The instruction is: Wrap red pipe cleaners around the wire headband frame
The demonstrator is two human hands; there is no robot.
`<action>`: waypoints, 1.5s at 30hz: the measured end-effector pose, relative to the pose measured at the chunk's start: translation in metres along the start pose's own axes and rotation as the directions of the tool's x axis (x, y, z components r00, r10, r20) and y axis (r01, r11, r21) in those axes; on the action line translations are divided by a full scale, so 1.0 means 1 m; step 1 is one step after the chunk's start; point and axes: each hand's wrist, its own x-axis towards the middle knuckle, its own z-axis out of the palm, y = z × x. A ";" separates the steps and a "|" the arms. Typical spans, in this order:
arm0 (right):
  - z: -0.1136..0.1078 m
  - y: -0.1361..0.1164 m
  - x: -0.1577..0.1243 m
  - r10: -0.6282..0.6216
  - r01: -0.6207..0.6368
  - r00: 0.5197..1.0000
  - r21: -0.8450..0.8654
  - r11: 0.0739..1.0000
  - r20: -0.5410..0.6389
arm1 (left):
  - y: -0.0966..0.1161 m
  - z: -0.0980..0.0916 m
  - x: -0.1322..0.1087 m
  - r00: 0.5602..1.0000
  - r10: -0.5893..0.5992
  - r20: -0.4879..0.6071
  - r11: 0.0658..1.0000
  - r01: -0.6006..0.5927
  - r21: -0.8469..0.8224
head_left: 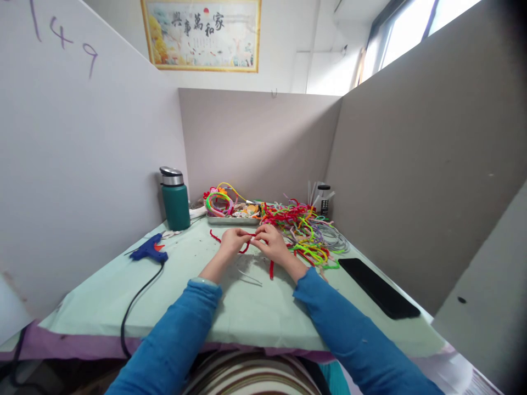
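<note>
Both my hands meet over the middle of the table, fingertips nearly touching. My left hand (pixel 234 240) pinches a red pipe cleaner (pixel 244 248), whose curved part hangs below the fingers. My right hand (pixel 269 241) is closed on the same red strand from the other side. A red end (pixel 214 236) sticks out left of my left hand, and another red piece (pixel 272 270) shows below my right hand; whether these belong to the same strand I cannot tell. A thin pale strip (pixel 250 278) lies on the cloth beneath my hands.
A heap of colourful pipe cleaners (pixel 304 225) lies behind and right. At the back stands a metal tray (pixel 233 221) with small pieces and looped pipe cleaners. Left are a green bottle (pixel 175 203) and a blue glue gun (pixel 150 249) with its cord; right lies a black phone (pixel 376 288).
</note>
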 end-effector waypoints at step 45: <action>0.000 -0.006 0.003 0.049 -0.053 0.997 0.086 0.995 0.053 | 0.007 0.004 -0.007 0.978 -0.144 0.154 0.962 0.175 -0.212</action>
